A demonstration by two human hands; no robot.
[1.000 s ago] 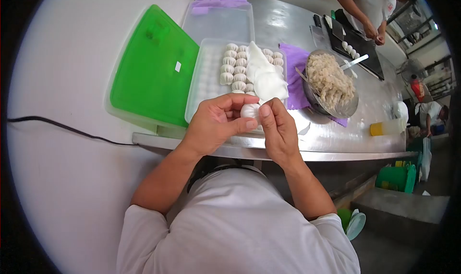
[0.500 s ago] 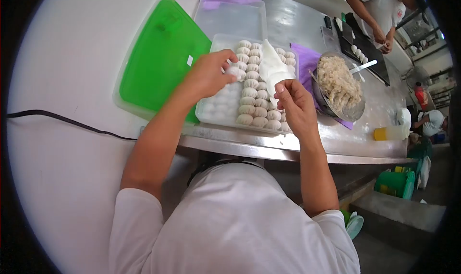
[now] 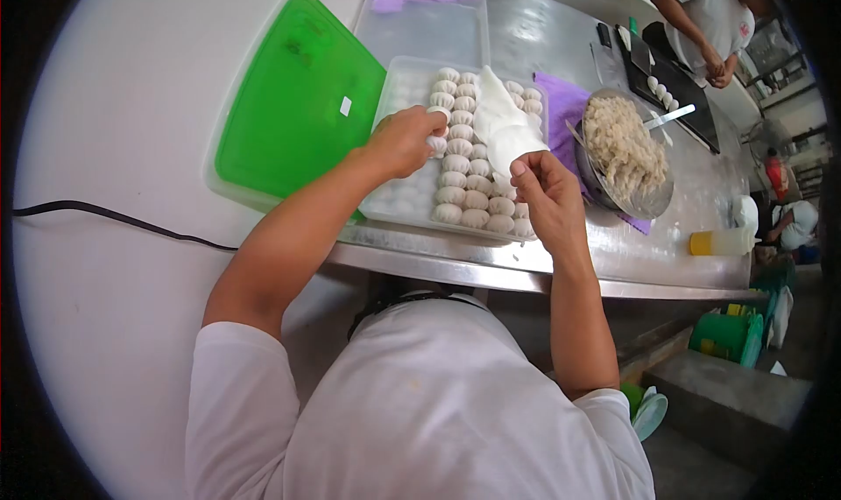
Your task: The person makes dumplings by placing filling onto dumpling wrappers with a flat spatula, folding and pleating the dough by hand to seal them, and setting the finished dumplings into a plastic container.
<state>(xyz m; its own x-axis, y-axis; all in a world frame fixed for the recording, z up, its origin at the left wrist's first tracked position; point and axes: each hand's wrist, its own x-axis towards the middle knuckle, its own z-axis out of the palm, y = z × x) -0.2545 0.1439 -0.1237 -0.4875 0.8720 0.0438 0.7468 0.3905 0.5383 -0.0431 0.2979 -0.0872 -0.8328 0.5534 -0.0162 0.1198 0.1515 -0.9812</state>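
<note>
- Green rectangular plastic lid (image 3: 298, 106) lies left of the clear plastic tray (image 3: 385, 207).
- Left hand (image 3: 401, 144): fingers closed on a small white pleated dumpling (image 3: 436, 144), inside the tray, just beside the leftmost column of finished dumplings (image 3: 450, 194). Fingers hide part of it; its long axis cannot be told.
- Finished dumplings near the front edge have their long axes roughly left to right.
- Thin white dough sheets (image 3: 496, 106) overlap the rows, a narrow tip pointing away from the person.
- Right hand (image 3: 552, 198): thumb and forefinger close together by the sheets; grip unclear.
- Round metal bowl (image 3: 659, 204) holds pale filling (image 3: 624, 145).
</note>
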